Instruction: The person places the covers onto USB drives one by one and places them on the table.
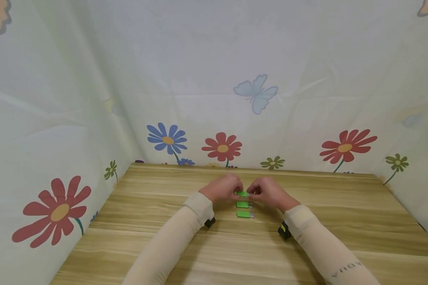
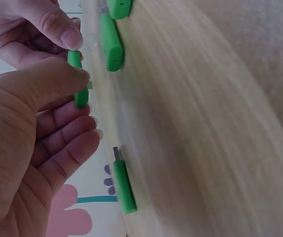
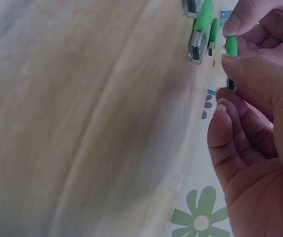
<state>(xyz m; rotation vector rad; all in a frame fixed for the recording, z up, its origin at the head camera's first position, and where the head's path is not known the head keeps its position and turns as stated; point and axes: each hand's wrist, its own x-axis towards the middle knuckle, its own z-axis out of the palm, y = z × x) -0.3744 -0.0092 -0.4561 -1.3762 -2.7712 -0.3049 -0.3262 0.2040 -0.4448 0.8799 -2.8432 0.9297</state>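
Both hands meet above the far half of the wooden table, with a green USB stick (image 1: pixel 242 194) between them. My left hand (image 1: pixel 225 187) pinches its green body (image 2: pixel 82 97) between thumb and fingers. From the other end, my right hand (image 1: pixel 269 191) grips the same stick, thumb laid across it; its metal plug (image 3: pixel 231 85) shows below that thumb. Nearer me, two more green USB sticks lie side by side, a middle one (image 1: pixel 242 205) and a front one (image 1: pixel 243 214), both with clear caps over their plugs pointing right.
Another green USB stick (image 2: pixel 125 186) lies beyond the hands, its metal plug bare. A small clear piece (image 3: pixel 177 185) sits near the table's far edge in the right wrist view. A flower-printed curtain (image 1: pixel 199 99) hangs behind the wooden table (image 1: pixel 235 253).
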